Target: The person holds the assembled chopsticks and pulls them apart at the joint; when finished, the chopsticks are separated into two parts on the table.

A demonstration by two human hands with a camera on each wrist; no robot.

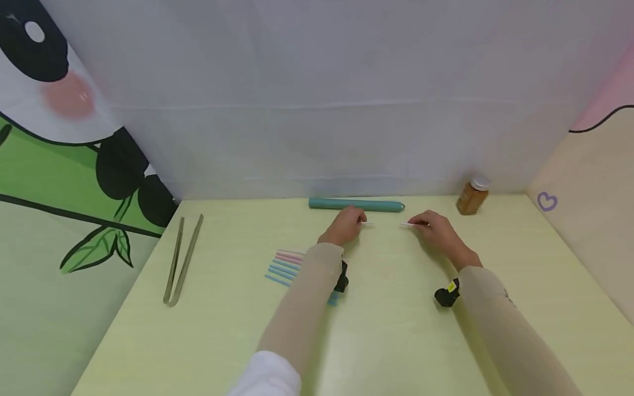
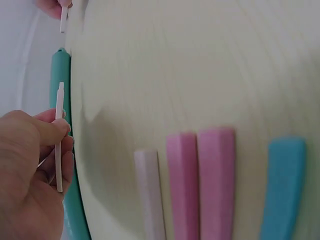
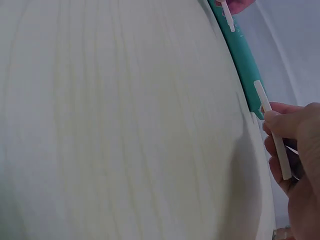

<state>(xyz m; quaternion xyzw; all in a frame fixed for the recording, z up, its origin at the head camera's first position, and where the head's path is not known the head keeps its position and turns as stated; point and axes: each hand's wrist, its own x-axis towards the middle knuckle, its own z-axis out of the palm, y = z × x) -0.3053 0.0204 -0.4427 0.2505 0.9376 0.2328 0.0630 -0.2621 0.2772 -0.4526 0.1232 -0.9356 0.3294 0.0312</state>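
My left hand pinches a thin white stick between thumb and fingers; the stick has a narrower tip at its far end. In my right hand is a second white stick, gripped the same way. The two sticks point toward each other in the head view, with a gap between them. Just behind the left hand lies a teal tube. Pink sticks and blue sticks lie in a row on the table, partly hidden under the left forearm.
Metal tongs lie at the table's left, their arms spread in a V. At the back right stands a small brown jar with a pale lid. A pale cloth wall rises behind the table.
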